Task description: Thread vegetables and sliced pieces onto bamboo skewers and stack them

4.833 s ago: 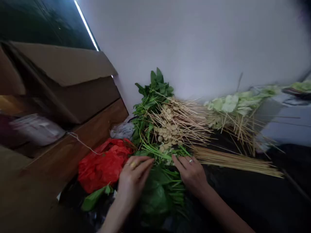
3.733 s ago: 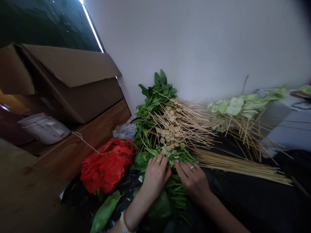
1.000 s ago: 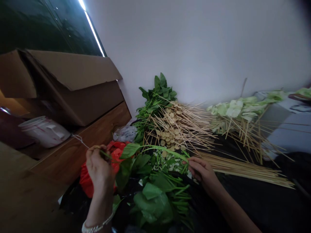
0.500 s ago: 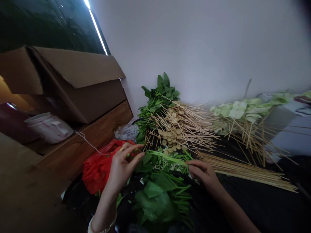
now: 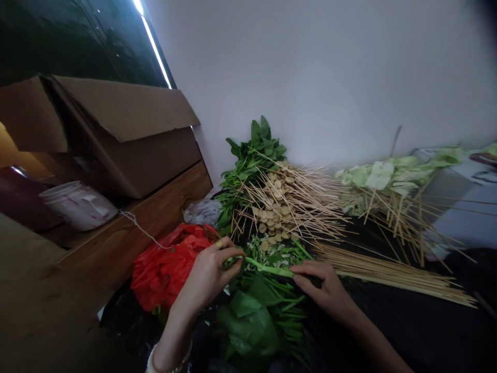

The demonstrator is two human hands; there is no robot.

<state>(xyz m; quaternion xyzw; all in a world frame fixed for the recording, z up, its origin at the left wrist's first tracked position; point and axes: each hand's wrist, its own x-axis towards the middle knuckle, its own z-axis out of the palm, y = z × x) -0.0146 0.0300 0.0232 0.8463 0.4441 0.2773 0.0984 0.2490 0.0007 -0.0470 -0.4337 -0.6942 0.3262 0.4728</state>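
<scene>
A green vegetable stem (image 5: 267,268) stretches between my two hands, roughly level. My left hand (image 5: 215,267), with a ring on one finger, pinches its left end. The thicker right end is between the thumb and fingers of my right hand (image 5: 320,284). Just below lies a pile of leafy greens (image 5: 250,321) with big dark leaves and stems pointing right. Behind the held stem are small chopped or torn green bits (image 5: 279,254). A red plastic bag (image 5: 163,269) sits left of my left hand.
Skewers with round pale slices (image 5: 277,207) are heaped near the wall beside more leafy greens (image 5: 252,155). Bare wooden skewers (image 5: 392,272) lie at right, below skewered cabbage pieces (image 5: 382,176). A cardboard box (image 5: 155,155) and a white plastic jug (image 5: 77,204) stand at left.
My left hand has moved right and down and now pinches the stem's left end. My right hand has come slightly left and lower with the stem.
</scene>
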